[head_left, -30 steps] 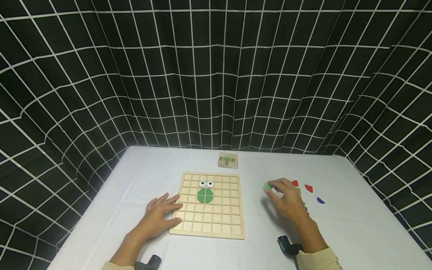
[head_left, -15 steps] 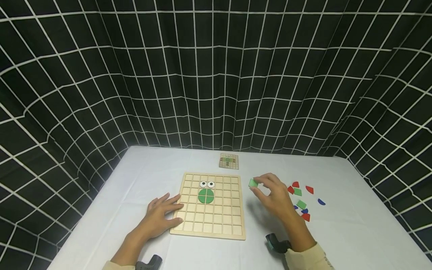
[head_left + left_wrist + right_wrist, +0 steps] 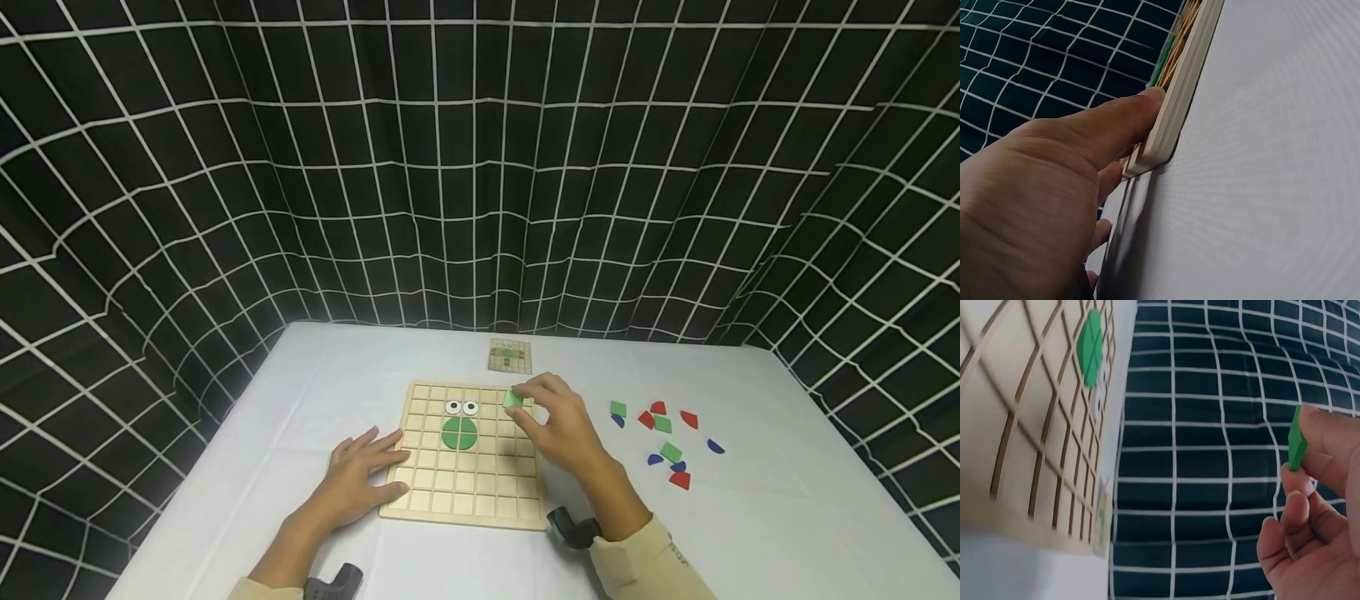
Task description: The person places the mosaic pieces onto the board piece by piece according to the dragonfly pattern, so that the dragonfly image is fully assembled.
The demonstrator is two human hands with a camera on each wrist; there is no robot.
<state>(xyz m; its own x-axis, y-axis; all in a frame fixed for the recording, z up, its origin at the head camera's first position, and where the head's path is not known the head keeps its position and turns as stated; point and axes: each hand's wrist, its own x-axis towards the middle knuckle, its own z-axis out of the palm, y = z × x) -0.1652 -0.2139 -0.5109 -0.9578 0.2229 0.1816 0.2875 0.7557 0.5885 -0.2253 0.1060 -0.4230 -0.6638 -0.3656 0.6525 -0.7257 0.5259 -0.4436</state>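
A wooden grid board [image 3: 442,505] lies on the white table. Four green quarter-circles form a green disc [image 3: 459,433] in its cells, with two white eye pieces [image 3: 462,407] just above. My left hand [image 3: 358,477] rests with spread, straight fingers on the board's left edge; in the left wrist view the thumb [image 3: 1125,119] lies on the rim. Between thumb and fingertips my right hand [image 3: 561,421] pinches a green square tile [image 3: 512,399], held above the board's upper right part. The right wrist view shows this green tile [image 3: 1297,442] edge-on, raised off the board.
Loose green squares [image 3: 662,425], red quarter pieces [image 3: 689,419] and blue half-circles [image 3: 716,447] lie scattered at the right. A small pattern card [image 3: 510,356] lies behind the board. A black curtain with white grid lines [image 3: 480,208] surrounds the table's back and sides.
My right hand has carried the green square tile leftward from the loose pieces to over the board, uncovering pieces on the right. My left hand stays on the board's edge.
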